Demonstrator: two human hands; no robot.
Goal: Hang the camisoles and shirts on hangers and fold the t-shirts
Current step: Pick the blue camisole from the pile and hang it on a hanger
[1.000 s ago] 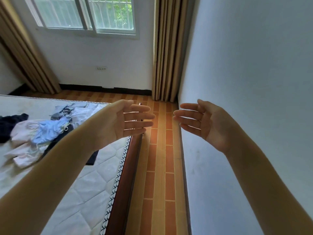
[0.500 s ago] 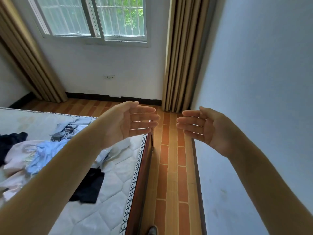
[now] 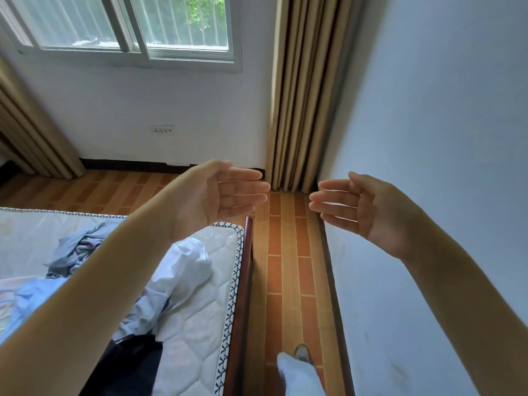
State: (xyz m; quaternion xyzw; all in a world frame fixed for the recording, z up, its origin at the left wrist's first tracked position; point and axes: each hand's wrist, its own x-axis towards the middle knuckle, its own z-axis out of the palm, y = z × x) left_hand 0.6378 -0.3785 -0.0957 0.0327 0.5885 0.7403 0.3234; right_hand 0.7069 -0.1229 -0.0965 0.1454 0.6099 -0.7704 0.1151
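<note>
My left hand [image 3: 220, 195] and my right hand [image 3: 357, 210] are raised in front of me, palms facing each other, fingers straight, holding nothing. Below my left forearm a heap of clothes lies on the mattress [image 3: 200, 324]: a pale blue-white shirt [image 3: 183, 270], a grey-blue garment [image 3: 77, 250], a light blue piece [image 3: 25, 298] and a black garment [image 3: 134, 364]. My left arm hides part of the heap. No hangers are in view.
A narrow strip of brick-patterned floor [image 3: 288, 281] runs between the bed's wooden edge [image 3: 243, 310] and the white wall [image 3: 428, 138] on the right. My foot and pale trouser leg [image 3: 300, 372] stand on it. Beige curtains [image 3: 305, 95] hang ahead beside a window [image 3: 128, 24].
The view has tilted up and shifted along the bed, so the clothes slid to the lower left. Both hands stay raised and apart, empty. My foot has come into view.
</note>
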